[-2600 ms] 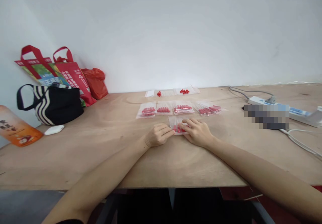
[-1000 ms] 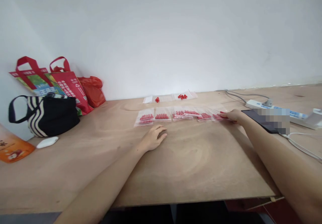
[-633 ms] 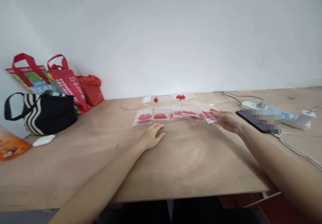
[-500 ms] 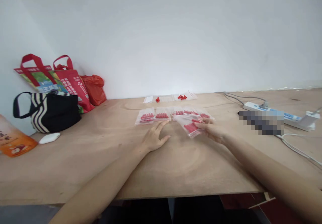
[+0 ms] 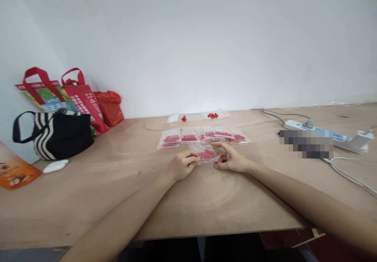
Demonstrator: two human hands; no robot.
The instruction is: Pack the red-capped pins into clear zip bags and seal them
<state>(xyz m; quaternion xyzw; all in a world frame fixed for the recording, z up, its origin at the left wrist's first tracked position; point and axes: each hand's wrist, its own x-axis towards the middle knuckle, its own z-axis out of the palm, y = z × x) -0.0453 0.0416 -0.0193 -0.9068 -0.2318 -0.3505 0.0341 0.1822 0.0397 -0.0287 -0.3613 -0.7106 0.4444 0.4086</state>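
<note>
A clear plastic bag with several red pieces [image 5: 206, 154] lies between my hands on the wooden table [image 5: 218, 199]. My left hand [image 5: 185, 164] pinches its left edge between thumb and fingers. At its right side, my right hand [image 5: 231, 158] has thumb and fingers apart, curved around the corner. Just behind is a row of clear bags of red pieces, among them one at the left [image 5: 171, 138], one beside it [image 5: 190, 136] and one at the right end [image 5: 238, 137]; some overlap.
Farther back lie bags with loose red pieces [image 5: 212, 115]. Left stand a black striped bag [image 5: 64, 134], red shopping bag [image 5: 85, 105], orange pouch [image 5: 17, 170] and white case [image 5: 55, 166]. Right are a power strip [image 5: 324, 132], a blurred-out dark object [image 5: 304, 144] and cables.
The bag has moved left and down from the row to between my hands. My left hand has closed on its left edge; my right hand has loosened its hold and opened.
</note>
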